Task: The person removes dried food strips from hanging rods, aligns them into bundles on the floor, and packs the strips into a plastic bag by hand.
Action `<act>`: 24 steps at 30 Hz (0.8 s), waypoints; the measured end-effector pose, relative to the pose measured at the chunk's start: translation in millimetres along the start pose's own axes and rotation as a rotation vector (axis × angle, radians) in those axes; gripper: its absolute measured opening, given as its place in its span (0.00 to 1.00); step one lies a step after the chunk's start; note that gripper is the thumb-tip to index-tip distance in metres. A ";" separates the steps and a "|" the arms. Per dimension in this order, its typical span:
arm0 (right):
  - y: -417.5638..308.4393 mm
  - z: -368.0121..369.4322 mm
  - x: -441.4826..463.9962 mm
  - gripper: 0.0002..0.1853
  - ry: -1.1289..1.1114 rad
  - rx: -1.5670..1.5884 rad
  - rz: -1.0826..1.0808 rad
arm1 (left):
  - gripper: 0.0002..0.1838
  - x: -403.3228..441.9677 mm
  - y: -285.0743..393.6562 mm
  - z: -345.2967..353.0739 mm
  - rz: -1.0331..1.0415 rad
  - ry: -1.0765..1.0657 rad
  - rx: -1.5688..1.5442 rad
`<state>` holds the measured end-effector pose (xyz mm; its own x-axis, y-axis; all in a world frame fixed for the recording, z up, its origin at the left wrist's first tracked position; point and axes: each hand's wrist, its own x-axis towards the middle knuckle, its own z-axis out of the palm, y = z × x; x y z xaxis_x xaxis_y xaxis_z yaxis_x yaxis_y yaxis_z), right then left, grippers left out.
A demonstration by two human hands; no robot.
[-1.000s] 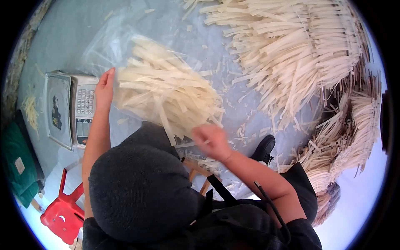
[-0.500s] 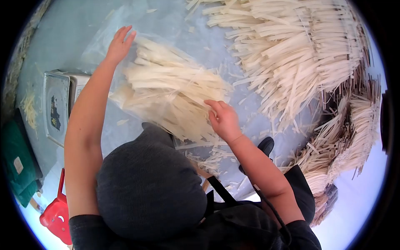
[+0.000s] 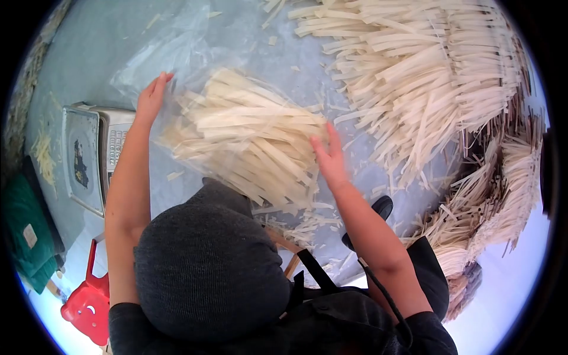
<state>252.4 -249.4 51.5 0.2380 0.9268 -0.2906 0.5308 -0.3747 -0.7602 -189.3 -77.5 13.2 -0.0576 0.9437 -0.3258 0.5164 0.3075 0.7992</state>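
Observation:
A clear plastic bag (image 3: 171,56) lies on the grey surface, its loose end spread toward the upper left. Pale, flat dried noodle-like strips (image 3: 254,127) form a bundle inside or under its film. My left hand (image 3: 151,99) is at the bag's left side, fingers together and seemingly pinching the film. At the right end of the bundle, my right hand (image 3: 332,160) has its thumb and fingers apart, beside or touching the strip ends; it is slightly blurred.
A large pile of strips (image 3: 408,77) fills the upper right, with more on sticks (image 3: 503,189) below. A weighing scale (image 3: 83,160) stands at left, near a red bear-shaped stool (image 3: 89,310) and green cloth (image 3: 26,231). Broken pieces (image 3: 302,228) litter the surface.
My left hand has come down and its fingers have closed together. My right hand has shifted slightly right. The strips look more gathered, and the bag's loose end shows more at upper left.

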 end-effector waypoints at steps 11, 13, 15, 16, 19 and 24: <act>-14.6 -10.7 -34.1 0.35 0.031 0.383 0.412 | 0.34 -65.8 30.0 -2.6 -0.283 0.140 -0.290; -16.2 -5.9 -53.7 0.36 0.011 0.483 0.657 | 0.33 -63.9 32.7 14.2 -0.163 0.071 -0.165; -35.6 9.0 -61.6 0.41 -0.021 0.541 0.787 | 0.31 -57.5 32.6 21.9 -0.039 -0.001 -0.038; -44.0 16.6 -61.8 0.46 -0.048 0.569 0.831 | 0.31 -52.8 33.2 24.9 -0.055 -0.069 0.005; -41.4 21.0 -27.4 0.43 -0.093 0.677 0.594 | 0.30 -47.3 17.5 12.2 -0.104 -0.110 0.028; -34.6 -2.8 -26.5 0.42 -0.130 0.445 0.509 | 0.30 -79.7 -1.4 -15.4 -0.156 -0.006 -0.012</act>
<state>230.0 -261.1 87.1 0.2548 0.6443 -0.7211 -0.0123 -0.7435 -0.6686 -198.7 -151.3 45.9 -0.1316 0.8835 -0.4496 0.4909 0.4522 0.7447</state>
